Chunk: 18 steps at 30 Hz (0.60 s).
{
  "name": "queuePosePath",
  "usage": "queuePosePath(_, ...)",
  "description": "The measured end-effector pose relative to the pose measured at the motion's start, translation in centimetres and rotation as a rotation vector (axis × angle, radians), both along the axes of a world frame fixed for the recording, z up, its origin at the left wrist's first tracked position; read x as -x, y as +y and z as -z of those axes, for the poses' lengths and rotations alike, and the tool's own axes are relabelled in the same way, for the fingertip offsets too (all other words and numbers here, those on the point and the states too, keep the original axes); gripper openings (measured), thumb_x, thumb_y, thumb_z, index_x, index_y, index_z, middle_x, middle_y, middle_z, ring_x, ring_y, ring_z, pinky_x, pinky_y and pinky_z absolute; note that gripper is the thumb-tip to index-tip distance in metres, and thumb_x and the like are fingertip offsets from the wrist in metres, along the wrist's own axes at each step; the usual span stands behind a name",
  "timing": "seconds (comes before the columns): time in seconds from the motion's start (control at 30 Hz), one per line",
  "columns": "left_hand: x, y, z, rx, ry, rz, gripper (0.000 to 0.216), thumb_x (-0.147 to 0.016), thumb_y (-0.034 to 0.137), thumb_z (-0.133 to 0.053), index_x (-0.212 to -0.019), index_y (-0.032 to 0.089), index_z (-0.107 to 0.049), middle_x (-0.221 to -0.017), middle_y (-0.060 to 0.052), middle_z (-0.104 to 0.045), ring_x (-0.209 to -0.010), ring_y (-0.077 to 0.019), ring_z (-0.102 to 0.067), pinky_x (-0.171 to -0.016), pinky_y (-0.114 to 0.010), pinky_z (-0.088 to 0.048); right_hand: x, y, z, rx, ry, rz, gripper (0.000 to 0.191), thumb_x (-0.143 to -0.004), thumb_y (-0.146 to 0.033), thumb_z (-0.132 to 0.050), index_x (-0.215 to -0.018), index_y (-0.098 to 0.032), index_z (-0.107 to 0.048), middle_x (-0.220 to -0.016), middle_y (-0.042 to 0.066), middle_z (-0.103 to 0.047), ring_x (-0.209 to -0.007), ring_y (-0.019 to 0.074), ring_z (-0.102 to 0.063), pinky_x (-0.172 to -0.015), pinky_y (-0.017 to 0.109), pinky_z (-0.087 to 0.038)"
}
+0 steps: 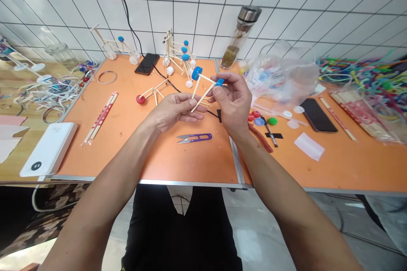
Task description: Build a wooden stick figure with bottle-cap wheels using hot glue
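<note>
My left hand point(174, 111) is closed, pinching the lower ends of thin wooden sticks point(201, 95) above the orange table point(133, 135). My right hand point(233, 100) is closed on the upper end, its fingertips round a blue bottle cap point(219, 81) fixed to a stick. A second blue cap point(196, 73) sits on the other stick end, free of both hands. Purple thread snips point(195, 137) lie on the table just below my hands.
Other stick-and-cap models point(178, 55) stand at the back, one with a red cap point(140, 99) lies flat. A black phone point(147, 63), wrapped chopsticks point(101, 117), a white power bank point(49, 149), loose caps point(263, 120), red pliers point(260, 137), a plastic bag point(280, 76), another phone point(318, 115) and a glass bottle point(240, 38) surround them.
</note>
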<state>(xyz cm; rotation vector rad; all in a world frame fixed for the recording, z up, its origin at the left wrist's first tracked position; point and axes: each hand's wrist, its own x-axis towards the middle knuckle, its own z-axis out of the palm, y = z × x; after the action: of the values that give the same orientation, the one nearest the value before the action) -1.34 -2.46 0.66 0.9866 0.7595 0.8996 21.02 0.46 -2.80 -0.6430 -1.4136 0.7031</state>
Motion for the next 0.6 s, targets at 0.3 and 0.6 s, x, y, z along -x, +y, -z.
queuePosePath(0.3,0.0,0.0,0.0,0.000,0.001,0.016,0.011,-0.100,0.016,-0.098,-0.109,0.013,-0.093,-0.104,-0.014,-0.096,-0.084,-0.0212,-0.093,-0.080,-0.027,-0.077,0.8,-1.2,-1.3,0.042,0.068,-0.008,0.045,-0.102,-0.062,-0.097,-0.131,-0.034,-0.076,-0.131,0.002,-0.087,-0.091,0.0184,-0.088,-0.075,0.031,-0.078)
queuePosePath(0.6,0.2,0.1,0.2,-0.029,0.011,0.034,0.016,-0.093,0.021,-0.104,-0.104,0.015,-0.094,-0.104,-0.014,-0.096,-0.084,-0.0193,-0.093,-0.080,-0.024,-0.076,0.6,-1.1,-1.0,0.036,0.078,-0.014,0.042,-0.103,-0.058,-0.098,-0.133,-0.035,-0.079,-0.132,0.002,-0.087,-0.091,0.0173,-0.087,-0.073,0.028,-0.075)
